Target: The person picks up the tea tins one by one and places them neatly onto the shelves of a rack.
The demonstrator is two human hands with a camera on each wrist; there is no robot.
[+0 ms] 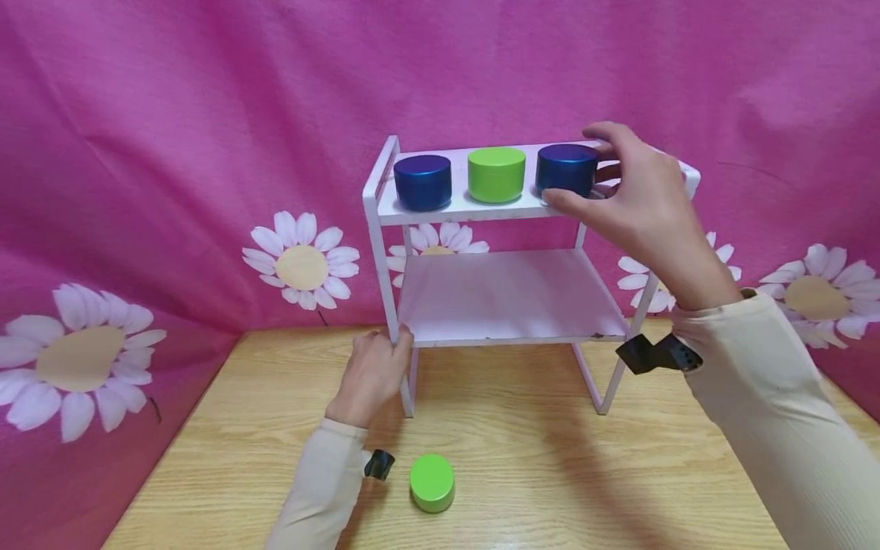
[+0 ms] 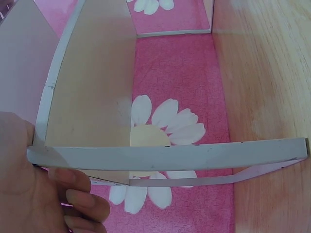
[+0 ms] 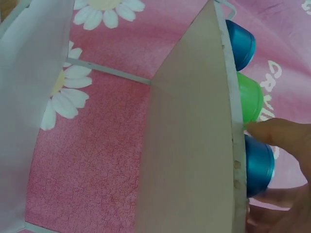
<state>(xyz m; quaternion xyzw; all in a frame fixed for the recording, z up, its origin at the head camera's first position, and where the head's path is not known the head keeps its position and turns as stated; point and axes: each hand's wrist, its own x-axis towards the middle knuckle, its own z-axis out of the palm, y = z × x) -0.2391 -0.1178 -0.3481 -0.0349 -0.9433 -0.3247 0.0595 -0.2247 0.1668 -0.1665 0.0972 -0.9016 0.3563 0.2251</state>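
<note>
My right hand (image 1: 646, 202) holds a dark blue lidded jar (image 1: 565, 174) at the right of the top board of a white two-tier shelf (image 1: 509, 298). The thumb lies at its front and the fingers curve round its far side; the right wrist view shows this jar (image 3: 259, 167) upright on the board. A lime green jar (image 1: 496, 177) stands in the middle, with another blue jar (image 1: 422, 183) at the left end. Lower down, my left hand (image 1: 374, 376) grips the shelf's left front post (image 2: 170, 156), fingers curled round it near the lower board.
On the wooden table (image 1: 495, 443), a second green jar (image 1: 432, 483) stands in front of the shelf, near my left forearm. Behind hangs a pink cloth (image 1: 206, 114) with large white daisies. The top board has raised end rails (image 1: 380, 172).
</note>
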